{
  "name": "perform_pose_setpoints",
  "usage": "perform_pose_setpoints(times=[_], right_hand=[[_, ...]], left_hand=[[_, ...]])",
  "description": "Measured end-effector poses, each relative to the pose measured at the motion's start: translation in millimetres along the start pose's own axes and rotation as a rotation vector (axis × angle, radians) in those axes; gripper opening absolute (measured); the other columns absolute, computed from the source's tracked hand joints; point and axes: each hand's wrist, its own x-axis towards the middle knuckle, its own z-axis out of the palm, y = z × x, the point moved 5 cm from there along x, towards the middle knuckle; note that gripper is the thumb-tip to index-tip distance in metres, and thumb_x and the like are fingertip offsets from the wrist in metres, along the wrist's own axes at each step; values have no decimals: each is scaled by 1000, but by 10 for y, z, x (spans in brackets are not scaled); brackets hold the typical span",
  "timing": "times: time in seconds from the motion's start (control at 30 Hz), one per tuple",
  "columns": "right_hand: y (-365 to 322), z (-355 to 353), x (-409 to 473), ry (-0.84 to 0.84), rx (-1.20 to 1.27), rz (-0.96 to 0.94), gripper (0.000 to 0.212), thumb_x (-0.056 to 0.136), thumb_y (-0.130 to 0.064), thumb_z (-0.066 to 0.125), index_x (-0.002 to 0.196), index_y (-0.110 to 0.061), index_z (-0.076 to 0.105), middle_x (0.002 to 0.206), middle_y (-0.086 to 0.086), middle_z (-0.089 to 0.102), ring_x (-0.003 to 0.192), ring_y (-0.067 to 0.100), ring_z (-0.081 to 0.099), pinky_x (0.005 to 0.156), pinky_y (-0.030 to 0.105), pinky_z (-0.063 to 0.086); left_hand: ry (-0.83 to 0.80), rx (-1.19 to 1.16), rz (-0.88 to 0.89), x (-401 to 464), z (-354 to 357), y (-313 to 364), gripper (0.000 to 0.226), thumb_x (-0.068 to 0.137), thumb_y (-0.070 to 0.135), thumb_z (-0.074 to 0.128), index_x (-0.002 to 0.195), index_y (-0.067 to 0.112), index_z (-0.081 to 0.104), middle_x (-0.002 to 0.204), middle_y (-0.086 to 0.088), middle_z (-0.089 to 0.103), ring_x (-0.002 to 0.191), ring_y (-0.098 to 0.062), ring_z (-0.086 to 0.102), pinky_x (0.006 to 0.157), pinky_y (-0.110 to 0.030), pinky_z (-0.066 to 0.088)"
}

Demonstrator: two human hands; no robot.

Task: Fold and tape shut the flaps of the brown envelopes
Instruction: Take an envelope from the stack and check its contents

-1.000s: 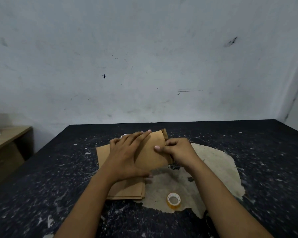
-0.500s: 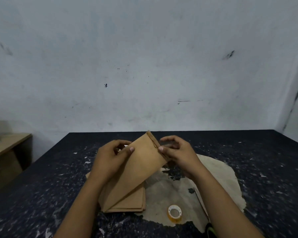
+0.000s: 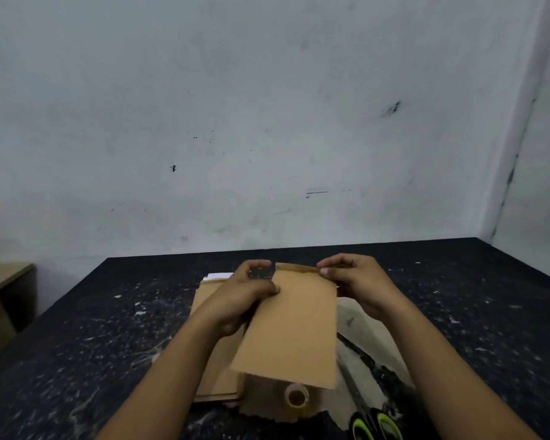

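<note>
Since 0.5 s earlier, envelope [image 3: 294, 325] has been raised off stack [image 3: 216, 369] and squared up | left hand [image 3: 245, 296] pinches its left edge, right hand [image 3: 353, 281] clamps the flap [image 3: 296, 267] for folding | tape roll [image 3: 296, 396] kept just below envelope on counter [image 3: 77, 344].

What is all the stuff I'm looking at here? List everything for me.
held envelope: one, brown, lifted above the table, flap at its top edge
envelope stack: count unclear, brown, flat on the table under the left arm
white paper: one edge showing, behind the stack
tape roll: one, clear with a tan core, on the worn patch near the held envelope's bottom edge
scissors: one pair, green and black handles, bottom edge of view
table: one, black, speckled white, tan worn patch
wooden furniture: one, tan, far left
left hand: grips the envelope's left edge
right hand: pinches the flap
</note>
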Motion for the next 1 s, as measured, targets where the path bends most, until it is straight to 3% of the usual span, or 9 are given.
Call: perform_pose_setpoints(times=[0.1, 0.17, 0.27, 0.37, 0.47, 0.63, 0.8, 0.9, 1.0], right_hand=[[51, -234, -26, -35, -45, -9, 11, 88, -1, 71, 96, -6, 78, 97, 14, 76, 86, 21, 71, 69, 25, 56], [77, -346, -45, -77, -68, -16, 11, 89, -5, 72, 98, -5, 79, 97, 11, 77, 87, 17, 72, 71, 22, 56], [127, -462, -63, -110, -99, -30, 13, 88, -7, 74, 99, -5, 79, 97, 9, 78, 87, 13, 73, 71, 19, 55], [201, -569, -40, -104, -118, -14, 13, 87, -3, 74, 98, -4, 80, 95, 9, 78, 86, 12, 73, 70, 19, 55], [232, -662, -1, -97, -131, -7, 14, 85, -1, 75, 97, -5, 80, 94, 7, 78, 90, 15, 73, 74, 22, 56], [260, -855, 82, -47, -124, 16, 17, 84, -1, 76, 97, -10, 79, 98, 6, 77, 93, 16, 71, 72, 21, 54], [450, -1100, 102, 25, 27, 142, 17, 86, -12, 76, 101, -4, 78, 102, 10, 77, 95, 21, 71, 72, 27, 59], [560, -1208, 112, 50, -25, 174, 15, 84, -4, 77, 99, -8, 78, 100, 7, 77, 96, 20, 70, 69, 25, 55], [599, -1274, 145, 63, -146, 156, 18, 82, -3, 78, 98, -10, 77, 100, 5, 76, 95, 18, 70, 68, 21, 51]], left_hand=[[-120, -108, -19, 11, 321, 15, 51, 93, -1, 56, 130, 33, 55, 82, -10, 55, 51, -12, 55, 40, -21, 41], [-153, -147, -26, 33, 452, -7, 43, 95, -3, 51, 127, 24, 61, 82, -9, 55, 45, -8, 53, 37, -19, 40], [-127, -194, -21, 87, 569, -48, 36, 95, 4, 58, 124, 25, 60, 90, -11, 59, 47, -10, 56, 39, -22, 43], [-86, -220, -71, 213, 682, -126, 31, 95, 25, 65, 125, 26, 55, 90, -9, 62, 50, -14, 57, 44, -27, 47], [-120, -138, -144, 335, 811, -168, 35, 95, 44, 62, 111, 13, 61, 76, -5, 62, 54, -17, 57, 51, -30, 49], [-121, -79, -173, 456, 1048, -130, 23, 101, 28, 55, 110, 9, 62, 90, -11, 57, 64, -23, 61, 56, -33, 54], [-151, -79, -174, 650, 1247, -241, 21, 99, 23, 58, 110, 8, 67, 98, -10, 63, 81, -25, 65, 60, -35, 56], [-150, -27, -188, 735, 1319, -328, 22, 97, 24, 63, 110, 9, 69, 106, -11, 69, 93, -27, 69, 66, -34, 58], [-89, 31, -168, 823, 1303, -383, 21, 93, 26, 68, 104, 8, 72, 101, -11, 72, 87, -23, 71, 62, -30, 56]])
